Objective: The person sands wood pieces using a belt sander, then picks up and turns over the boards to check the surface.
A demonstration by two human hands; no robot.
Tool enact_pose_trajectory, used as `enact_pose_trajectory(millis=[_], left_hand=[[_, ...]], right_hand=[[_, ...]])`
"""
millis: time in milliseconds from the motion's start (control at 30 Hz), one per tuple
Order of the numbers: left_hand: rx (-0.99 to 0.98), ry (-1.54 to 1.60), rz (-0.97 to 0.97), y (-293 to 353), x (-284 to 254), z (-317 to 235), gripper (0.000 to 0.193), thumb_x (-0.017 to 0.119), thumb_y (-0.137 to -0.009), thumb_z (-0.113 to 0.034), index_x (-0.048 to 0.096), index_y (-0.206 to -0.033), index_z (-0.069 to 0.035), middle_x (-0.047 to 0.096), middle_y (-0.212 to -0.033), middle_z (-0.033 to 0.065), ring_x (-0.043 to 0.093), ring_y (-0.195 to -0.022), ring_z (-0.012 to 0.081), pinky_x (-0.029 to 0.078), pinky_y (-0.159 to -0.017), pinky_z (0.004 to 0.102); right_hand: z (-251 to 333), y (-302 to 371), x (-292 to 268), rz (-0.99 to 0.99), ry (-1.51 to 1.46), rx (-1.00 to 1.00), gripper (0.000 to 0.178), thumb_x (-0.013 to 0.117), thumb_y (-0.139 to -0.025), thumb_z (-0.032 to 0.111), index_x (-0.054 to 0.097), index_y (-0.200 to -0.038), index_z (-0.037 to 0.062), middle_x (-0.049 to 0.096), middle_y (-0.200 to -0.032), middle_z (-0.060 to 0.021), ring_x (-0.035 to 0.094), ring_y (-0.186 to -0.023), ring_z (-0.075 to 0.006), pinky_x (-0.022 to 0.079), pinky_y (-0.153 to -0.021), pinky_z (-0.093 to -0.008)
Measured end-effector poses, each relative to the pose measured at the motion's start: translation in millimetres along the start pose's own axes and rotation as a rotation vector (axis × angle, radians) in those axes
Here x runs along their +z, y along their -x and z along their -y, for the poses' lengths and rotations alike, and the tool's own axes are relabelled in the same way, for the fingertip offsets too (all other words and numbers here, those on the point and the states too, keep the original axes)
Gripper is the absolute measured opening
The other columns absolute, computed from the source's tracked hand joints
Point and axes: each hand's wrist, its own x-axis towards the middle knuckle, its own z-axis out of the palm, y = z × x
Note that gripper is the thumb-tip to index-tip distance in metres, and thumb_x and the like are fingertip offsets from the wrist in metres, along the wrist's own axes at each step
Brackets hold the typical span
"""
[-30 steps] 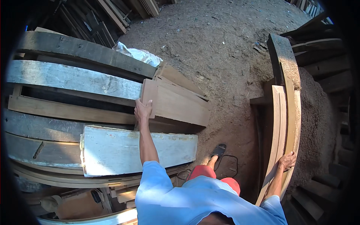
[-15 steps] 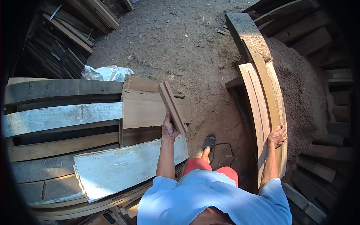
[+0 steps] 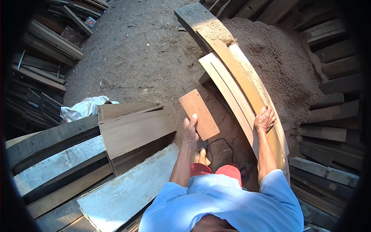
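From the head view, the person in the light blue shirt is standing on bare dirt ground (image 3: 127,58), looking down between two heaps of timber. The left hand (image 3: 190,131) is gripping a short reddish-brown board (image 3: 199,114) by its near edge, thumb lying across the top face and fingers clamped underneath, so the board is hanging in the air just in front of the body, tilted, above the dirt and a black cable (image 3: 222,145) looping on the ground. The right hand (image 3: 264,119) is resting palm down on a long curved plank (image 3: 235,73), fingers spread flat over its edge rather than closed around it. That plank is leaning with a paler plank (image 3: 224,87) just beside it, both running along a mound of sawdust (image 3: 286,65).

To the left, a stack of wide boards (image 3: 133,129) is lying on weathered grey planks (image 3: 50,150), with a pale painted board (image 3: 127,189) nearest the person. A white sack (image 3: 83,108) is slumping against the far corner of that stack; it is looking crumpled and possibly part-filled, but its contents are not showing from here. More dark timber (image 3: 42,65) is piling up at the upper left.
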Motion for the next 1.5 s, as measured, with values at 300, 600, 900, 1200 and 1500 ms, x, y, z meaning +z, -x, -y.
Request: enact_pose_trajectory(millis=[300,600,900,1200,1500], left_hand=[[0.034,-0.022,-0.069,-115.4,42.3,56.4,0.06,0.073,-0.095,-0.026,0.042,-0.137,0.003,0.058,-0.13,0.0146,0.059,-0.118,0.0261,0.051,-0.101,0.0434],[0.087,-0.121,-0.101,-169.6,58.4,35.0,0.053,0.071,-0.096,-0.032,0.051,-0.13,0.003,0.067,-0.116,0.016,0.07,-0.099,0.0276,0.061,-0.084,0.0453],[0.122,-0.383,-0.17,-71.1,48.5,122.7,0.059,0.071,-0.096,-0.034,0.052,-0.131,0.01,0.063,-0.123,0.0143,0.06,-0.107,0.0195,0.051,-0.093,0.0354],[-0.044,-0.595,-0.124,148.6,69.9,266.8,0.054,0.068,-0.097,-0.037,0.061,-0.12,0.011,0.068,-0.111,0.0165,0.062,-0.097,0.0216,0.05,-0.088,0.0368],[-0.658,-0.462,0.051,321.2,51.7,391.3,0.045,0.079,-0.089,-0.029,0.065,-0.116,0.003,0.069,-0.11,0.0086,0.063,-0.099,0.0168,0.051,-0.091,0.0345]], right_hand=[[-2.0,2.0,4.7,0.0,-0.012,-0.034,0.039,0.054,-0.097,0.031,0.054,-0.133,0.0152,0.05,-0.141,-0.0061,0.042,-0.131,-0.033,0.038,-0.107,-0.0528],[-2.1,0.1,5.3,0.016,-0.024,-0.056,0.043,0.053,-0.095,0.03,0.051,-0.134,0.0128,0.046,-0.144,-0.0071,0.038,-0.131,-0.034,0.032,-0.108,-0.0551],[-5.0,-0.9,6.6,0.126,-0.072,-0.04,0.048,0.052,-0.097,0.033,0.044,-0.138,0.0105,0.038,-0.149,-0.0131,0.031,-0.135,-0.0383,0.026,-0.109,-0.0599],[-5.4,-6.9,0.7,0.215,-0.19,-0.099,0.057,0.048,-0.097,0.038,0.039,-0.14,0.0014,0.032,-0.144,-0.0223,0.029,-0.129,-0.038,0.023,-0.105,-0.0593],[-11.2,-4.9,-1.5,0.238,-0.224,-0.167,0.057,0.049,-0.098,0.039,0.039,-0.14,0.0012,0.031,-0.144,-0.0241,0.028,-0.131,-0.0385,0.025,-0.106,-0.0607]])
